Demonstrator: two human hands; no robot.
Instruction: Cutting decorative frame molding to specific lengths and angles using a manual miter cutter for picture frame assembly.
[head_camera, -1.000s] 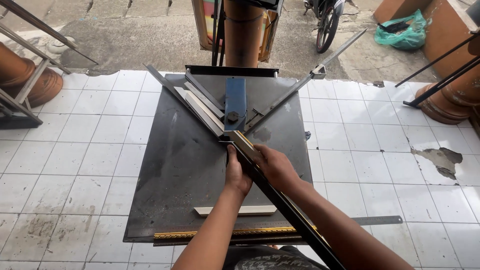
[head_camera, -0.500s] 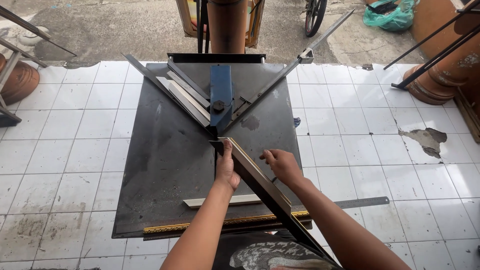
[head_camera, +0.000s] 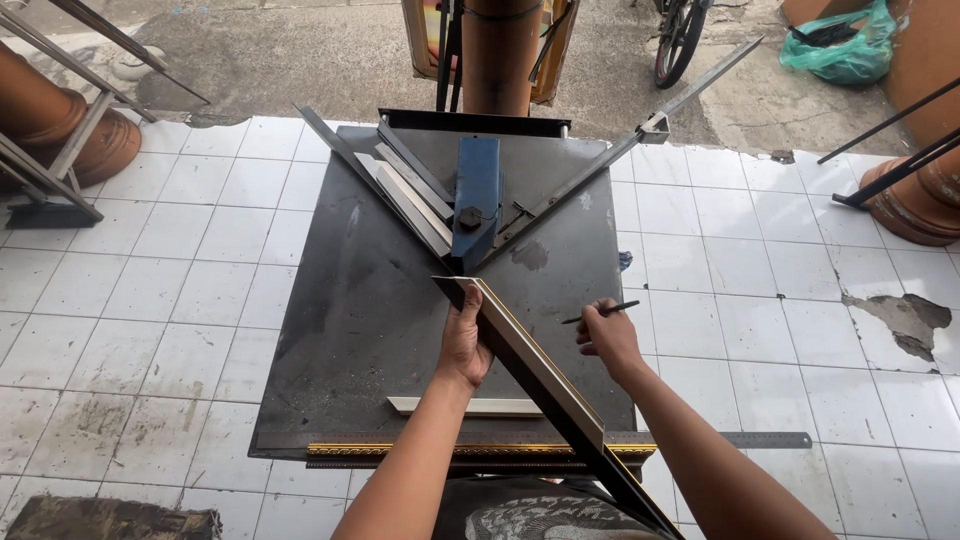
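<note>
My left hand (head_camera: 464, 345) grips a long dark frame moulding with a gold inner edge (head_camera: 540, 375). The moulding runs diagonally from its mitred tip near the blue cutter head (head_camera: 477, 195) down toward me. To the right of the moulding, my right hand (head_camera: 607, 337) holds a thin dark pencil (head_camera: 600, 312) just above the dark metal cutter table (head_camera: 350, 330). Pale moulding strips (head_camera: 410, 205) lie against the left angled fence.
A short white strip (head_camera: 465, 406), a gold ornate moulding (head_camera: 400, 450) and a steel ruler (head_camera: 765, 439) lie along the table's near edge. White tiled floor (head_camera: 150, 290) surrounds the table. Terracotta pots (head_camera: 70, 125), metal rods (head_camera: 885, 120) and a green bag (head_camera: 840, 45) stand farther off.
The moulding's tip has been drawn back from the blue cutter head toward me. My right hand has left the moulding and moved out to the right, with a pencil in it.
</note>
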